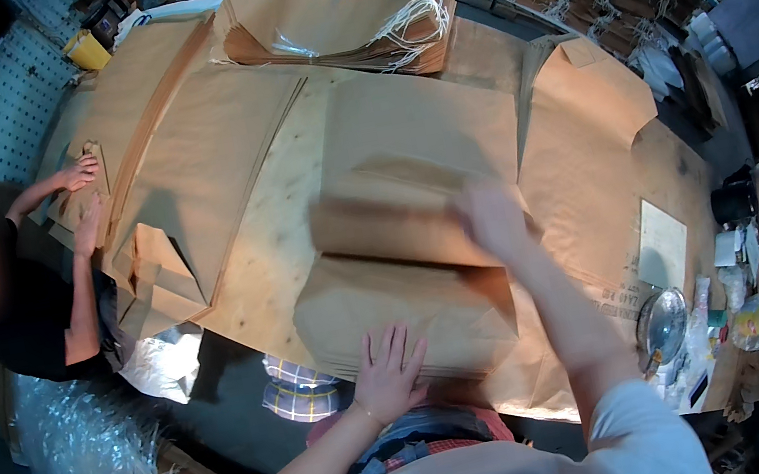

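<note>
Table (271, 241), biggest item, ran under both L hand (389, 375) and R hand (490, 217). Wide brown sheets (203, 156) lay layered well left of L hand; co-worker (25, 330) had both hands on the outer ones. Brown paper pile (579, 100), w/ a turned-over corner, sat just right of & beyond R hand. Working paper (414, 317), brown & layered, lay btwn the two hands and under L hand. Stringed pile (328, 2) stood well beyond both. Raised fold (376, 217) ran left from R hand across the working paper, blurred. Hands were apart: L flat, palm down, fingers spread on the near part; R at the fold's right end, too blurred to tell if pinching or pushing. White card (661, 240) lay right of R hand, round clear-topped item (663, 327) nearer & further right of L hand; thin white strings (410, 34) hung off the far pile. Risks (my est.): (1) skewed crease, if L pressure were too light & layers slid under R's push; (2) crumpled or torn edge, if the fold caught a lower layer; (3) nearby pile knocked askew, b/c R forearm crossed so close to it.
</note>
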Motion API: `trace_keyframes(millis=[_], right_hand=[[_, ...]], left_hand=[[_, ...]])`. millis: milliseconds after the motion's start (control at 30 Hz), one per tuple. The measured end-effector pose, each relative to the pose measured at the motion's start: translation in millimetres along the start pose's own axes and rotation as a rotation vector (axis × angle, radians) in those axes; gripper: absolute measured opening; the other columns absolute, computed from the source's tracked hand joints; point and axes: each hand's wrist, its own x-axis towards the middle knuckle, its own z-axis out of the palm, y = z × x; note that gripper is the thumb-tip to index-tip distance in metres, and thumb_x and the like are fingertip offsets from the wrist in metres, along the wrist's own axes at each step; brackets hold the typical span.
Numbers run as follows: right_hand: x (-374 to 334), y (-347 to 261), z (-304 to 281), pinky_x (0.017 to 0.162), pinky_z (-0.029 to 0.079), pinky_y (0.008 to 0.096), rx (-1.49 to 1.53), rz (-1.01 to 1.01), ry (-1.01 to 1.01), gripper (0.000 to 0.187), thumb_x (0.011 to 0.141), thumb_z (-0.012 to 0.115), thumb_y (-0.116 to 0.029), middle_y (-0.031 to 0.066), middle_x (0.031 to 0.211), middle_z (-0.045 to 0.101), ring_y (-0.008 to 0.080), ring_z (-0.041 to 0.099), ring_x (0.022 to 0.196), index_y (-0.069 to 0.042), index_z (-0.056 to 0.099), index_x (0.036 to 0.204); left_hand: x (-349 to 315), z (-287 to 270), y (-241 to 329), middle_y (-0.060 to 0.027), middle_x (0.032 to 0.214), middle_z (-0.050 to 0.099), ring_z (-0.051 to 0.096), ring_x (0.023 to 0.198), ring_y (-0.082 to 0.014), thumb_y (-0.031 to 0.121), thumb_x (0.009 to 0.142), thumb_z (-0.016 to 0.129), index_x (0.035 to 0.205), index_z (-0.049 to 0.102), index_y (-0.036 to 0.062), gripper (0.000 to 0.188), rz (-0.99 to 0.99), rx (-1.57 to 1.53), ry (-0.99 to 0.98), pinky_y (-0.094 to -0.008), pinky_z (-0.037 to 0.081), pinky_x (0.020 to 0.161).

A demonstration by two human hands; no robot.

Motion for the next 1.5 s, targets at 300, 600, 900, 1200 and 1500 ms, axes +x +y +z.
trace_keyframes(millis=[300,600,900,1200,1500], right_hand=[[-30,-3,32,0.08,0.041,0.0452,-0.05,0.01,0.138,0.037,0.076,0.056,-0.013,0.0185,0.102,0.051,0.0351,0.049,0.095,-0.002,0.053,0.112],[-52,-44,-3,0.059,0.043,0.0441,0.188,0.233,-0.156,0.016,0.079,0.059,-0.025,0.0167,0.072,0.056,0.0337,0.056,0.072,-0.01,0.063,0.078],[-31,-17,16,0.086,0.043,0.0424,0.09,0.096,0.088,0.05,0.074,0.062,-0.015,0.0179,0.116,0.051,0.0364,0.05,0.103,-0.002,0.047,0.12],[-90,-84,-6,0.071,0.048,0.0426,0.128,-0.107,-0.059,0.019,0.078,0.059,-0.02,0.0135,0.089,0.059,0.0324,0.058,0.084,-0.006,0.064,0.089],[-162,-96,56,0.108,0.02,0.0488,0.184,0.19,-0.332,0.065,0.086,0.049,-0.046,0.0176,0.141,0.035,0.0333,0.031,0.131,-0.007,0.038,0.137]], left_hand=[[-5,15,-5,-0.0237,0.141,0.032,0.027,0.132,-0.0395,0.053,0.068,0.065,0.134,0.04,0.0128,0.081,-0.007,0.045,-0.196,-0.058,0.017,0.106],[4,0,1,-0.0239,0.14,0.032,0.029,0.131,-0.0385,0.046,0.067,0.068,0.132,0.044,0.0123,0.076,-0.06,-0.192,-0.296,-0.0558,0.018,0.107],[1,5,1,-0.0238,0.142,0.029,0.025,0.132,-0.0409,0.043,0.066,0.07,0.134,0.041,0.0126,0.08,-0.028,-0.022,-0.229,-0.0572,0.016,0.107],[4,-6,1,-0.0228,0.131,0.043,0.038,0.124,-0.0372,0.036,0.068,0.069,0.127,0.048,0.0111,0.067,-0.089,-0.141,-0.343,-0.0562,0.019,0.106],[40,10,-61,-0.0154,0.136,0.041,0.035,0.126,-0.038,0.052,0.082,0.049,0.132,0.046,0.0153,0.062,-0.08,0.06,-0.133,-0.0576,0.016,0.106]])
